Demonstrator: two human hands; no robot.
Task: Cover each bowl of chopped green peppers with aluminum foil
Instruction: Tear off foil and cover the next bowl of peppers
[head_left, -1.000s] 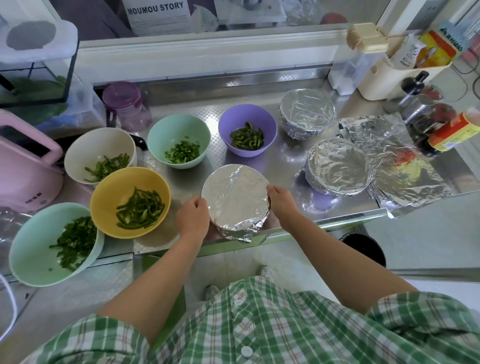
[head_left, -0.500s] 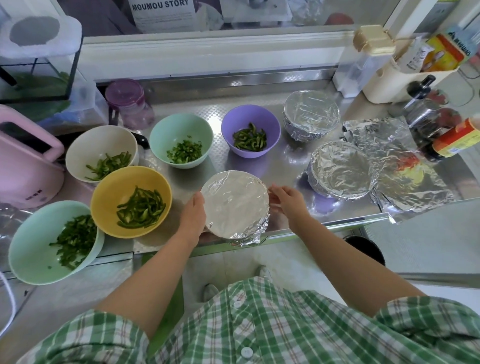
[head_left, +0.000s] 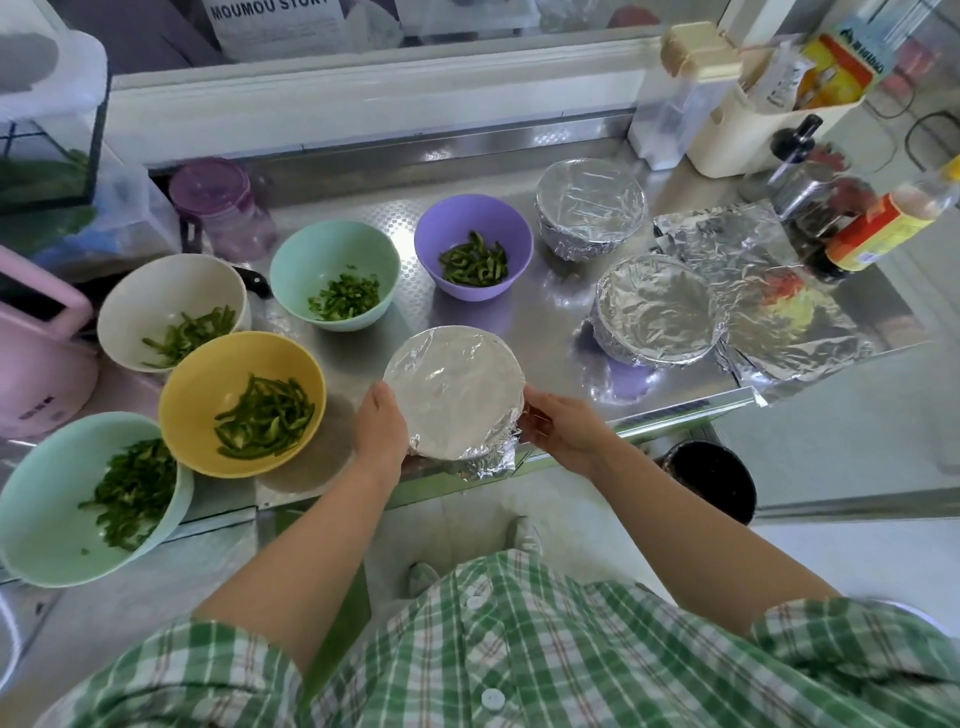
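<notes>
Both sides of the foil-covered bowl (head_left: 452, 392), at the surface's (head_left: 550, 312) near edge, are clasped: left grip (head_left: 382, 423) and right grip (head_left: 563, 431) curl around it. Thin foil probably tears easily, so take the light bowl by its wall.

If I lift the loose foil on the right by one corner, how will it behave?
Probably floppy: the foil lies wrinkled and buckled. Likely very light, since it looks thin. It may crease further where pinched.
</notes>
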